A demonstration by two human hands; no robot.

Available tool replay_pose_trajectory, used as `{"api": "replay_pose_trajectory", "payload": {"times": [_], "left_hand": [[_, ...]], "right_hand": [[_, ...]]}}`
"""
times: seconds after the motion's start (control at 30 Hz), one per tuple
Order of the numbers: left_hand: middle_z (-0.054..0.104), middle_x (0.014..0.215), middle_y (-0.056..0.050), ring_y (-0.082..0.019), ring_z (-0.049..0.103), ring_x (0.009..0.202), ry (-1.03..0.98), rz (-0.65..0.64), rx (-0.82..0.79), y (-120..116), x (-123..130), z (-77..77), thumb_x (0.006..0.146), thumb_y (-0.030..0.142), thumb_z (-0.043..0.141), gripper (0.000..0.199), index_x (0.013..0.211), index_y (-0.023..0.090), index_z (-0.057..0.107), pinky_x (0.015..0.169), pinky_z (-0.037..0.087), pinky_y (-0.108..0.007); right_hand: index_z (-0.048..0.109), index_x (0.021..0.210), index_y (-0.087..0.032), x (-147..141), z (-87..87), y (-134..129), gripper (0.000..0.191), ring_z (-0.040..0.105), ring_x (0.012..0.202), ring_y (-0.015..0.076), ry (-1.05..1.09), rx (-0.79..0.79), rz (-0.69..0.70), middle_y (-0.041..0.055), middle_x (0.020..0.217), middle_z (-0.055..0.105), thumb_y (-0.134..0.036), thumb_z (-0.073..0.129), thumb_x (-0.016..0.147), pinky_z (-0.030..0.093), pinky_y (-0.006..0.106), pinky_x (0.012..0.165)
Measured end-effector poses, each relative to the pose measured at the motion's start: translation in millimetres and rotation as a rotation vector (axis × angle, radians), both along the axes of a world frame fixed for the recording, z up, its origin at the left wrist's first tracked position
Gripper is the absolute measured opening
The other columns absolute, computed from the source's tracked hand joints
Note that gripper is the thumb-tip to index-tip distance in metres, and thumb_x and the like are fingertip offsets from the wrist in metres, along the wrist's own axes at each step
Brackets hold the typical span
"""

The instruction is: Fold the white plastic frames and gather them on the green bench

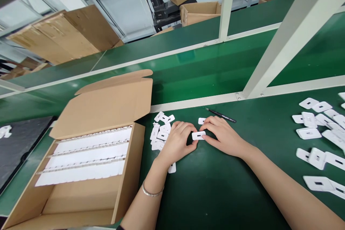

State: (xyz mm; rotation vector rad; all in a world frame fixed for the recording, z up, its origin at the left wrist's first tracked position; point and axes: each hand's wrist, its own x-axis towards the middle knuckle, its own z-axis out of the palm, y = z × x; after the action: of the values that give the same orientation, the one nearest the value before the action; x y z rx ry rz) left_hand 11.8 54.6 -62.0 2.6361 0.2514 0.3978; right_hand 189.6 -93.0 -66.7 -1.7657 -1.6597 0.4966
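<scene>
Between my two hands is a small white plastic plate [198, 136] with rounded corners and a dark slot in its middle. My left hand [180, 140] pinches its left end between thumb and fingers. At the right end, my right hand [219, 133] closes thumb and fingertips on it. Another white plate [201, 120] lies just beyond, partly hidden by the right fingers. Left of my left hand sits a loose pile of similar plates [161, 134], and one more plate [172, 168] shows beside my left wrist. Black tweezers [221, 115] lie behind my right hand.
An open cardboard box [132, 172] on the left holds rows of white pieces [88, 153]. Many white plates [308, 133] are scattered at right. A pale metal post [285, 39] rises behind the green table [215, 194]. A black mat [18, 154] lies far left.
</scene>
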Motion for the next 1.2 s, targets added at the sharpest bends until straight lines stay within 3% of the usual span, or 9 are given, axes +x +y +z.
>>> {"api": "replay_pose_trajectory", "payload": {"times": [0.2, 0.37, 0.53, 0.97, 1.2], "left_hand": [[0.068, 0.108, -0.003, -0.022, 0.064, 0.101, -0.005, -0.022, 0.001, -1.6, 0.0, -2.3, 0.099, 0.013, 0.058, 0.019, 0.114, 0.023, 0.055, 0.092, 0.045, -0.039], [0.066, 0.102, -0.002, -0.023, 0.064, 0.097, 0.008, -0.004, -0.118, -2.9, 1.2, -0.5, 0.099, 0.025, 0.064, 0.021, 0.118, 0.024, 0.054, 0.09, 0.045, -0.04], [0.067, 0.098, -0.002, -0.022, 0.063, 0.096, 0.019, 0.017, -0.108, -0.6, 2.6, -1.8, 0.108, 0.029, 0.053, 0.009, 0.103, 0.023, 0.058, 0.087, 0.043, -0.039], [0.067, 0.1, 0.0, -0.02, 0.064, 0.096, 0.017, 0.017, -0.13, 0.5, 2.1, -4.2, 0.102, 0.021, 0.065, 0.008, 0.106, 0.022, 0.059, 0.089, 0.043, -0.038], [0.068, 0.104, -0.001, -0.02, 0.065, 0.099, -0.008, 0.014, -0.145, -0.2, 2.3, -4.5, 0.105, 0.024, 0.061, 0.006, 0.11, 0.022, 0.06, 0.09, 0.042, -0.037]], "right_hand": [[0.063, 0.104, -0.023, 0.5, -4.4, 1.3, 0.006, 0.058, 0.106, 0.0275, -0.015, 0.014, -0.006, 0.0078, 0.111, 0.062, -0.025, 0.058, 0.102, 0.046, 0.047, 0.095], [0.06, 0.1, -0.023, 0.1, -6.6, 2.4, 0.007, 0.058, 0.102, 0.0265, -0.017, 0.056, -0.019, 0.0073, 0.106, 0.062, -0.023, 0.054, 0.103, 0.046, 0.044, 0.092], [0.06, 0.099, -0.023, -0.6, -7.1, 2.1, 0.007, 0.058, 0.101, 0.0261, -0.024, 0.059, -0.025, 0.0067, 0.105, 0.063, -0.022, 0.054, 0.103, 0.045, 0.043, 0.092], [0.06, 0.101, -0.024, -1.0, -6.8, 2.2, 0.004, 0.057, 0.097, 0.0245, -0.018, 0.053, -0.031, 0.0047, 0.104, 0.064, -0.02, 0.059, 0.1, 0.043, 0.042, 0.092], [0.062, 0.104, -0.024, -1.5, -7.1, 2.0, 0.004, 0.058, 0.098, 0.0244, 0.002, 0.063, -0.032, 0.0049, 0.105, 0.065, -0.023, 0.058, 0.102, 0.043, 0.04, 0.091]]}}
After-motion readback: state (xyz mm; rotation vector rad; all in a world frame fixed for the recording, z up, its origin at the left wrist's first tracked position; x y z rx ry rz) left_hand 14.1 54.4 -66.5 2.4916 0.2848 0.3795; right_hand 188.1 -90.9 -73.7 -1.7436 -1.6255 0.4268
